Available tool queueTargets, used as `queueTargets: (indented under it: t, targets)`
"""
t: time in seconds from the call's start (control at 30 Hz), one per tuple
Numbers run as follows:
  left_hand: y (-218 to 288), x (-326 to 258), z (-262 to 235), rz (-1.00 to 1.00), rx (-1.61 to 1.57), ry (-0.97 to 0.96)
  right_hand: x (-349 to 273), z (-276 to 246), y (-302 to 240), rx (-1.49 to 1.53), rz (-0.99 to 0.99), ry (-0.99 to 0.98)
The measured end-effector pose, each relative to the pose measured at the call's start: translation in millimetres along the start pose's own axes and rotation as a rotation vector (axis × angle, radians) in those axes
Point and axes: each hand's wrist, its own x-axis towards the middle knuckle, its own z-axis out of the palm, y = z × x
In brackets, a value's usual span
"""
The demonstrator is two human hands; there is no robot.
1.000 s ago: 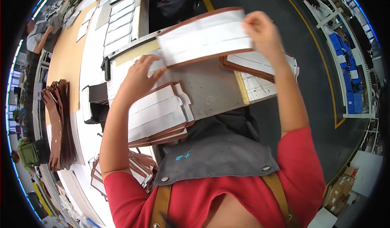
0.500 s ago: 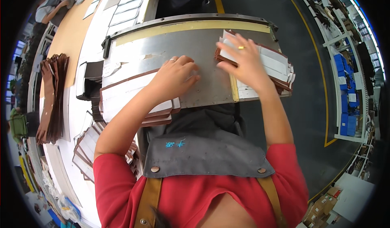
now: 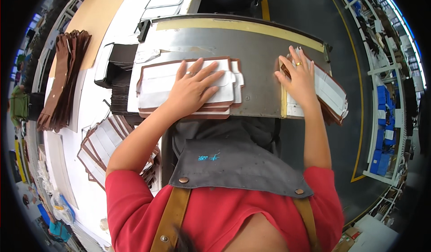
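Note:
My left hand (image 3: 192, 89) lies flat, fingers spread, on a loose stack of white panels with brown edges (image 3: 155, 88). The panels look like leather pieces with a white backing, slightly offset from one another. They rest on the left part of a metal work surface (image 3: 260, 68). On the right, my right hand (image 3: 301, 79) touches a second stack of similar panels (image 3: 330, 90), which sits at an angle over the surface's right edge. Its fingers are stretched out and the thumb is apart, near the stack's left side.
Left of the metal surface stands a pile of dark folded pieces (image 3: 123, 81). Brown strips (image 3: 65, 81) lie on the white table further left, and more fanned panels (image 3: 105, 140) lie nearer me. Shelves with blue bins (image 3: 384, 122) line the right side.
My left hand has gone from curled fingers to spread flat on the left panels, which have moved right on the metal surface. My right hand remains at the right stack. The whole view has shifted.

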Motion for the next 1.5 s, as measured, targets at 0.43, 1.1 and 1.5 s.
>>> queueTargets:
  t: [0.43, 1.1, 1.5]
  targets:
    - [27.3, -15.8, -1.7, 0.511, -0.045, 0.105, 77.0, 29.8, -81.6, 0.915, 0.302, -0.263]
    - [-91.2, 76.1, -1.4, -0.346, 0.290, -0.039, 120.6, 71.9, -33.0, 0.201, 0.106, 0.069]
    - [-101.3, 89.7, 10.3, -0.307, 0.161, 0.021, 103.4, 72.3, -31.8, -0.049, 0.042, -0.042]
